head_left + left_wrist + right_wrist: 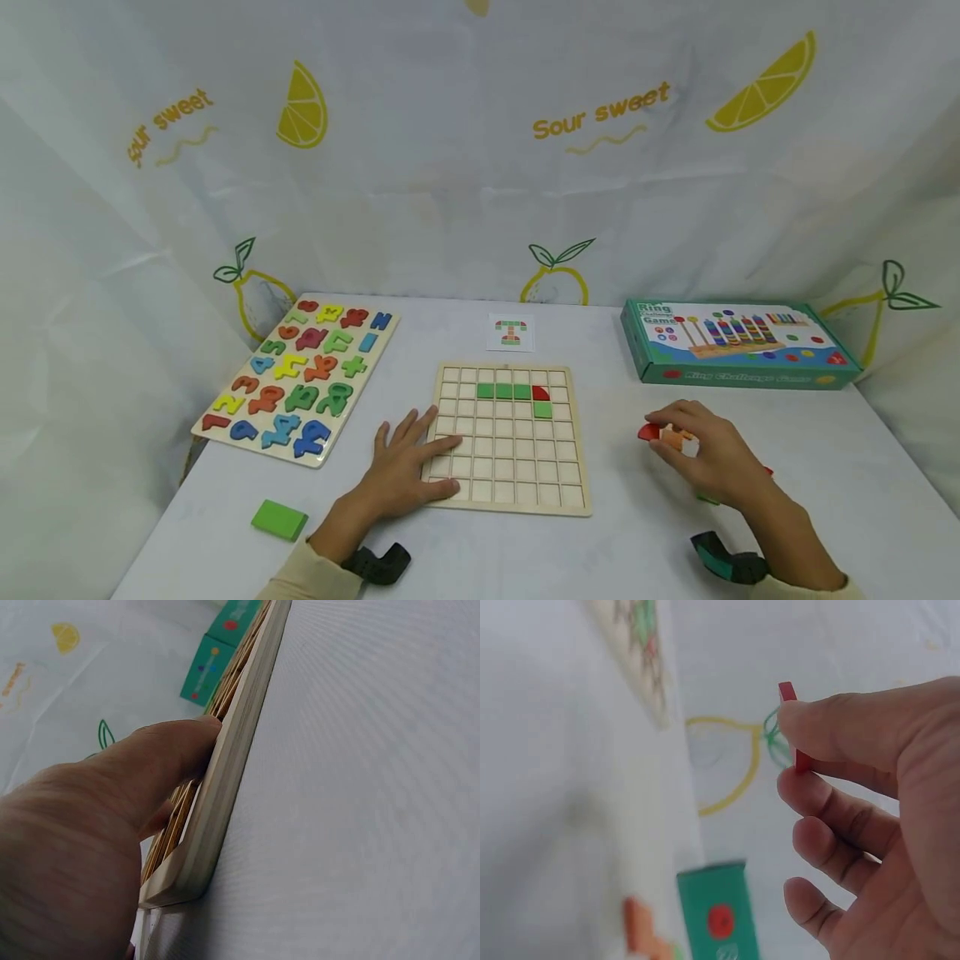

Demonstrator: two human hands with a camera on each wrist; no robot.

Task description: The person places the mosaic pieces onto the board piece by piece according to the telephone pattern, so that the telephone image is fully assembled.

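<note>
My left hand (pixel 401 471) rests spread on the lower left corner of a wooden grid board (pixel 527 451), its thumb on the rim. Three green squares (pixel 504 391) lie in a row near the top of the grid. Beside them sit a red quarter-round piece (pixel 540 393) and one more green square (pixel 542 410) below it. To the right of the board, my right hand (pixel 708 458) pinches a red piece (pixel 802 761) between thumb and index finger. Orange blocks (pixel 672 439) lie on the table behind that hand, which partly hides them and other red and green pieces.
Behind the board lies a small pattern card (pixel 512 326). A number puzzle board (pixel 347 419) stands at the left, with a green block (pixel 280 520) in front of it. The green game box (pixel 742 377) occupies the back right, against the white curtain (pixel 420 208).
</note>
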